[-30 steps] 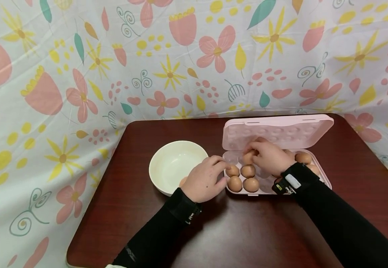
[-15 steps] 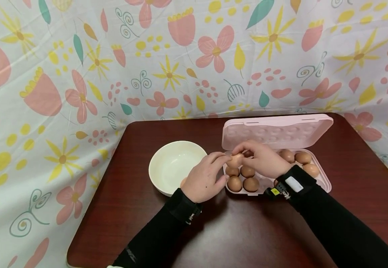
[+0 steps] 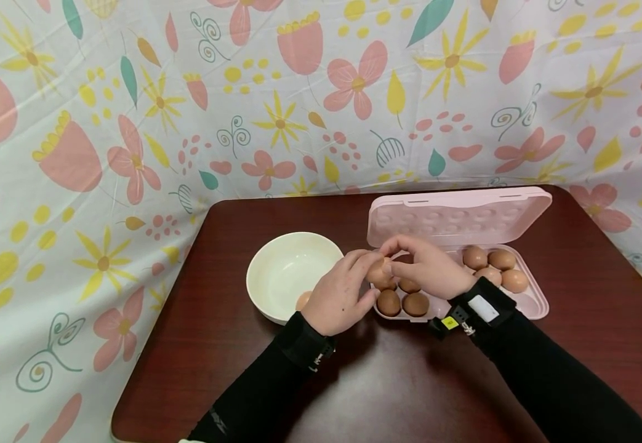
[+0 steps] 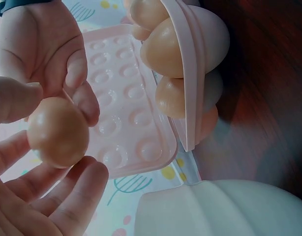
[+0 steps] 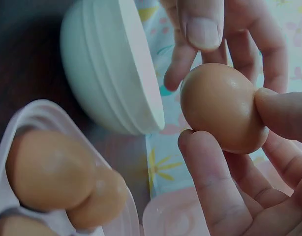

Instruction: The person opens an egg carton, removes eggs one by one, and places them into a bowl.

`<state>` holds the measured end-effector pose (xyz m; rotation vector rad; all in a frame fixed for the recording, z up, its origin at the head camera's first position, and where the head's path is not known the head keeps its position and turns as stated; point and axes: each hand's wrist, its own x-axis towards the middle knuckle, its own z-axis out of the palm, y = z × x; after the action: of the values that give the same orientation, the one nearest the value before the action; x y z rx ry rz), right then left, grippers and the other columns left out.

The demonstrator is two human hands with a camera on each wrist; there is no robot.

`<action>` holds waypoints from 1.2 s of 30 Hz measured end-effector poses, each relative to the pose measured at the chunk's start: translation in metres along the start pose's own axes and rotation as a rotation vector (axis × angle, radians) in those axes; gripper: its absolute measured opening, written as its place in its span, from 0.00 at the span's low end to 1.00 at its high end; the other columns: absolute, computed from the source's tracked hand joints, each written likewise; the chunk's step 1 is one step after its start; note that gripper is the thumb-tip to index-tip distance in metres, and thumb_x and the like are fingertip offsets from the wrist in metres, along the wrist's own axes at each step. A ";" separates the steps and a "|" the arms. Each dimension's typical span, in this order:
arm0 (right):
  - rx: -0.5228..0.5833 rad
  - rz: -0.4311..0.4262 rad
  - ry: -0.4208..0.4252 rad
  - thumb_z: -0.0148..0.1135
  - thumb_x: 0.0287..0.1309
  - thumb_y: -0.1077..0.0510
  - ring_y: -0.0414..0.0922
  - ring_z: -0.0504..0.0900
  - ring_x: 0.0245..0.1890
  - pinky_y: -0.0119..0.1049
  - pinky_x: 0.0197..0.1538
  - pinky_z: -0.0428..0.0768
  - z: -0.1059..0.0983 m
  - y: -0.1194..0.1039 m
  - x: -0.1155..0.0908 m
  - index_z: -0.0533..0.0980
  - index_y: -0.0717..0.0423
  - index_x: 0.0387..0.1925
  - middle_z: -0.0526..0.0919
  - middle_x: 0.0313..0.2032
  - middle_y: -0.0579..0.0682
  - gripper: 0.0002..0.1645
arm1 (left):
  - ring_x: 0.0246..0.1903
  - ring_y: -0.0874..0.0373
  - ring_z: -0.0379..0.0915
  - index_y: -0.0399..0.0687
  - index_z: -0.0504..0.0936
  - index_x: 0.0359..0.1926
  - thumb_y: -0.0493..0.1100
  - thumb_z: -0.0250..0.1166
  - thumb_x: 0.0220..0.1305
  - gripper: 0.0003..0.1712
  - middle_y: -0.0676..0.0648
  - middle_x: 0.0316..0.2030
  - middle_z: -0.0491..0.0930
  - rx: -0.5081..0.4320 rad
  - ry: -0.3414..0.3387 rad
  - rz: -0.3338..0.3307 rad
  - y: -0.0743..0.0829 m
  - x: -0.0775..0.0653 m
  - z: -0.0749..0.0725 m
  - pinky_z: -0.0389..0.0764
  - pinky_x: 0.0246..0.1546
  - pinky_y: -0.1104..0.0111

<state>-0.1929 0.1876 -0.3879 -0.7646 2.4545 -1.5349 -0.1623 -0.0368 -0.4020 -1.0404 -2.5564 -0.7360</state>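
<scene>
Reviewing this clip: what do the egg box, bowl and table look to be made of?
Egg box: probably moulded plastic, glossy; its dimples catch bright highlights.
Bowl: smooth, off-white, plastic or ceramic; the sheen leaves it open.
Table: wood or wood-look laminate, satin; reddish-brown grain, soft reflection.

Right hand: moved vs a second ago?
Yes. In the head view, the right hand has shifted left and slightly toward the person, judged against the carton's open lid, bringing its egg to the left hand.
</scene>
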 end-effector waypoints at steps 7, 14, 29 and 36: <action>0.155 0.022 -0.029 0.62 0.67 0.62 0.58 0.83 0.34 0.43 0.37 0.84 0.010 0.003 0.001 0.71 0.56 0.44 0.76 0.46 0.58 0.08 | 0.55 0.58 0.72 0.52 0.71 0.68 0.41 0.71 0.62 0.34 0.48 0.58 0.73 -0.005 0.000 0.006 0.000 -0.001 0.000 0.78 0.51 0.66; 0.224 0.043 -0.055 0.60 0.68 0.62 0.61 0.83 0.34 0.45 0.35 0.84 0.012 0.002 0.001 0.69 0.59 0.43 0.76 0.44 0.61 0.08 | 0.52 0.59 0.73 0.53 0.72 0.68 0.42 0.70 0.64 0.32 0.49 0.54 0.75 0.006 -0.002 0.016 -0.001 -0.003 -0.003 0.78 0.49 0.67; 0.107 -0.034 -0.106 0.63 0.67 0.61 0.56 0.81 0.37 0.37 0.41 0.79 0.019 0.005 0.006 0.76 0.53 0.41 0.82 0.38 0.52 0.04 | 0.43 0.63 0.73 0.56 0.76 0.65 0.47 0.68 0.67 0.26 0.53 0.52 0.76 -0.002 -0.078 -0.039 -0.004 -0.012 -0.011 0.77 0.42 0.69; 0.061 -0.033 -0.136 0.64 0.68 0.58 0.49 0.81 0.41 0.35 0.46 0.78 0.018 0.004 0.006 0.78 0.49 0.43 0.83 0.41 0.49 0.05 | 0.44 0.63 0.74 0.57 0.78 0.64 0.44 0.71 0.63 0.27 0.53 0.52 0.77 0.004 -0.082 -0.054 -0.011 -0.020 -0.021 0.78 0.43 0.68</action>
<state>-0.1927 0.1714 -0.3991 -0.8725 2.2982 -1.5081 -0.1552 -0.0662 -0.3973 -1.0246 -2.6642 -0.7151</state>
